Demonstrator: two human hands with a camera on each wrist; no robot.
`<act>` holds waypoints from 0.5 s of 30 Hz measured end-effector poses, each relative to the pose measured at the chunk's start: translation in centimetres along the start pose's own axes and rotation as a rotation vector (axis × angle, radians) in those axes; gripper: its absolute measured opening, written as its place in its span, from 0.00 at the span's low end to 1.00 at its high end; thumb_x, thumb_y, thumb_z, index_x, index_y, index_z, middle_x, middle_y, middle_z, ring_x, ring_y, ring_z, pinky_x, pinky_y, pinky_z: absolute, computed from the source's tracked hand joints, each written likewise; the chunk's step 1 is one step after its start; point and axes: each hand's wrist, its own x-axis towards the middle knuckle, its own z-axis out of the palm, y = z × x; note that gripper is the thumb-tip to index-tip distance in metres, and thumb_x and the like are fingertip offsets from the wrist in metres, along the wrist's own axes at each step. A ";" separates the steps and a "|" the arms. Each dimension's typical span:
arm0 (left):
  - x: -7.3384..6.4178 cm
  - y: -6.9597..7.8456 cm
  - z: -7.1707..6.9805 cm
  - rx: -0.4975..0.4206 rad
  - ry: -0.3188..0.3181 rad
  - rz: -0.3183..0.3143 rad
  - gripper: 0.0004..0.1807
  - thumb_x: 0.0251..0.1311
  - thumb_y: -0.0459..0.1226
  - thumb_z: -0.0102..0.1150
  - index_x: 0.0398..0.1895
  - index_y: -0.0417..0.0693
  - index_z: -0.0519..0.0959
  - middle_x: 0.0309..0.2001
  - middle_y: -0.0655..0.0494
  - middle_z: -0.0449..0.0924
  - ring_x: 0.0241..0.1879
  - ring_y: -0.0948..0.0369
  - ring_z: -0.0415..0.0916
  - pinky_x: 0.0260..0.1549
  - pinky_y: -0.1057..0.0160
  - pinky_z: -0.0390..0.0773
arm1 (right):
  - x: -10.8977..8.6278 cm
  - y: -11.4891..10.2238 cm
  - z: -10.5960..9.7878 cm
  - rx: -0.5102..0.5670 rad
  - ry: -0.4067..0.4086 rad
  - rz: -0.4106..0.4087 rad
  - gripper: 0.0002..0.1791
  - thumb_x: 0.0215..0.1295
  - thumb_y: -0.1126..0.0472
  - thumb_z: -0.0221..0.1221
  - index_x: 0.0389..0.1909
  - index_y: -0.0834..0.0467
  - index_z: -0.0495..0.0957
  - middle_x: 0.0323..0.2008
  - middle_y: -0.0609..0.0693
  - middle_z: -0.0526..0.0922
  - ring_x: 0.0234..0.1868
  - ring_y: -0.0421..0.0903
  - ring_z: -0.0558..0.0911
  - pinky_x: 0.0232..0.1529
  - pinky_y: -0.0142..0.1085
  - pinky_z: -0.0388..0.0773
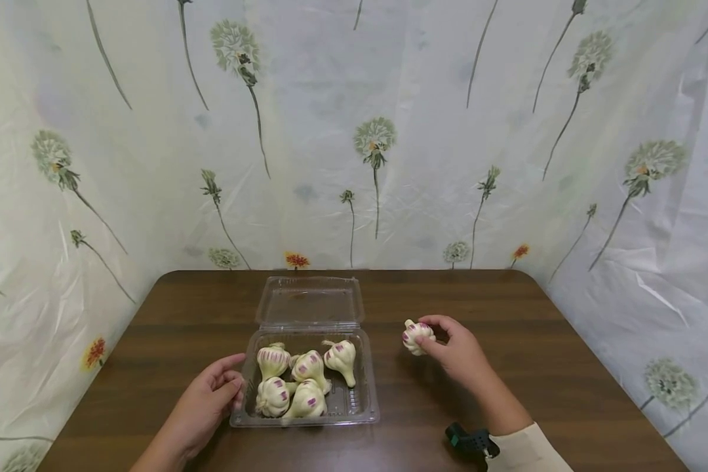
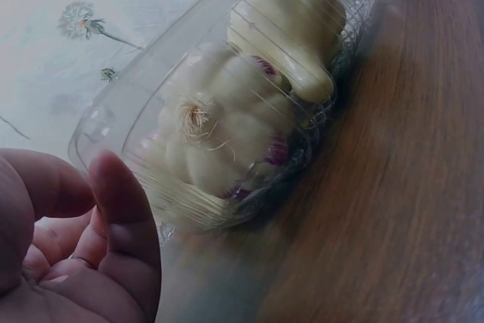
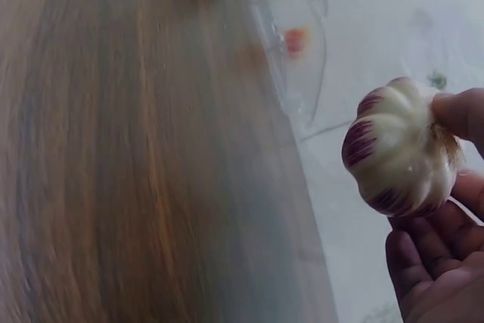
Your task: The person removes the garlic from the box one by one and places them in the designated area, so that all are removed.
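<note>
A white garlic bulb (image 1: 415,338) with purple streaks is held between the thumb and fingers of my right hand (image 1: 461,351), above the table's right half. In the right wrist view the bulb (image 3: 401,149) shows its root tuft near my thumb. Left of it, a clear plastic clamshell box (image 1: 366,377) lies with its lid (image 1: 309,301) folded back. Several garlic bulbs (image 1: 309,364) rest inside, one standing apart at the right (image 1: 340,357). My left hand (image 1: 203,400) is at the box's left side, fingers loosely bent, fingertips (image 2: 113,175) right at the rim.
The box and hands are over a dark brown wooden table (image 1: 478,295) with rounded far corners. Behind and beside it hangs a pale sheet (image 1: 307,131) printed with dandelions. A black device (image 1: 471,439) is by my right wrist, next to a light sleeve (image 1: 528,452).
</note>
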 end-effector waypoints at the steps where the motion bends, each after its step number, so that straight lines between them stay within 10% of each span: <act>1: 0.0 0.0 0.0 0.005 -0.001 -0.001 0.28 0.78 0.27 0.48 0.78 0.37 0.60 0.41 0.53 0.74 0.36 0.62 0.74 0.34 0.68 0.81 | 0.0 0.1 -0.1 -0.003 0.000 0.005 0.24 0.68 0.52 0.71 0.60 0.58 0.81 0.54 0.56 0.84 0.54 0.51 0.83 0.50 0.31 0.83; 15: 0.2 0.0 -0.1 -0.005 0.010 -0.022 0.28 0.78 0.27 0.48 0.78 0.40 0.61 0.43 0.52 0.74 0.37 0.61 0.75 0.34 0.67 0.82 | 0.0 1.9 -2.4 -0.046 0.002 0.055 0.27 0.71 0.47 0.67 0.64 0.58 0.78 0.59 0.58 0.83 0.58 0.55 0.83 0.47 0.29 0.82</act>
